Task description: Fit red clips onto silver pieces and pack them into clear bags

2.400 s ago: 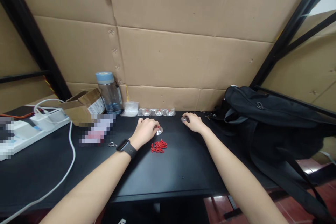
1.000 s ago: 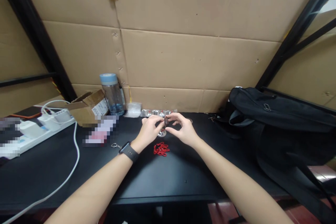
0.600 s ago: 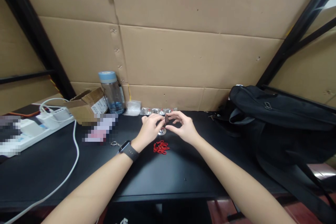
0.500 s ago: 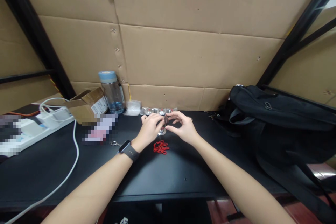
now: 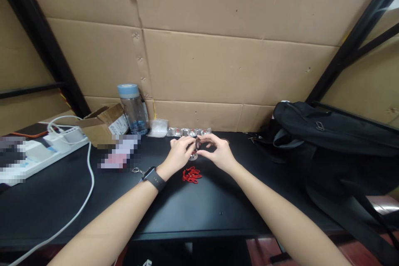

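Note:
Between the fingertips of both hands stands a small dark brown disc (image 5: 197,144), held on edge. My left hand (image 5: 181,151) pinches it from the left, and my right hand (image 5: 216,149) grips its right side between thumb and fingers. Just below the disc a shiny silver round piece with a red centre (image 5: 193,156) rests on the black table, partly hidden by my fingers. Nearer to me lies a tangle of red cord (image 5: 192,175). A row of packed silver round pieces with red centres (image 5: 193,132) lies behind my hands.
To the left stand a blue-lidded bottle (image 5: 131,108), an open cardboard box (image 5: 104,124) and a white power strip (image 5: 67,139) with a trailing cable. A metal clasp (image 5: 137,170) lies by my left wrist. A black backpack (image 5: 336,145) fills the right side.
The disc has turned slightly between my fingers, showing more of its face. Both hands stay in nearly the same place.

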A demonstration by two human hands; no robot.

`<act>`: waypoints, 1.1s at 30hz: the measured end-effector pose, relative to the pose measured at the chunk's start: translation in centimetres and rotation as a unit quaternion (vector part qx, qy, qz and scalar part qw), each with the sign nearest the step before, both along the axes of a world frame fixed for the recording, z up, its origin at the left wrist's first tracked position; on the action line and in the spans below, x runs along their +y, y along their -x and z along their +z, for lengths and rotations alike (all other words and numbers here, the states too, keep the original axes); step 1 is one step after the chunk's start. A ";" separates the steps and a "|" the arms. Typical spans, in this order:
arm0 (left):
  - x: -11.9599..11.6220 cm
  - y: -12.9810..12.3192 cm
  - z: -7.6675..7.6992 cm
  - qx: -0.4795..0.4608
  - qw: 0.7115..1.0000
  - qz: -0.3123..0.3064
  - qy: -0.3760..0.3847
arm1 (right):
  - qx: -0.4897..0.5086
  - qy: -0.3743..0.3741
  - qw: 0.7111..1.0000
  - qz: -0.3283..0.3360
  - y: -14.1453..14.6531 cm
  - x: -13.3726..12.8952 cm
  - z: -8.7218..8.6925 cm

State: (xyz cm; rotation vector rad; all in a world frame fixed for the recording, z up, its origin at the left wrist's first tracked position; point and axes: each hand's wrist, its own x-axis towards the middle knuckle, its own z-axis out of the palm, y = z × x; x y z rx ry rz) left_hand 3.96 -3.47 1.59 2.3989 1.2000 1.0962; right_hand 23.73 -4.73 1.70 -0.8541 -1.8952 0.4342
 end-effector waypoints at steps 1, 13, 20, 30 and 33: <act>0.1 0.0 0.0 -0.005 1.000 -0.009 0.002 | -0.004 -0.005 1.000 -0.008 0.0 0.0 0.1; -0.3 -0.2 -0.1 -0.061 0.998 0.007 0.029 | 0.004 0.003 1.000 -0.008 0.0 -0.2 0.2; -0.2 -0.1 -0.1 -0.043 0.999 0.007 0.022 | 0.002 0.004 1.000 -0.011 0.0 -0.2 0.2; -0.7 -0.8 -0.5 -0.008 0.995 0.092 -0.046 | 0.111 0.161 0.980 0.036 0.5 0.5 -0.9; -0.7 -0.8 -0.5 -0.002 0.995 0.092 -0.044 | 0.073 0.149 0.985 0.039 0.0 0.5 -0.5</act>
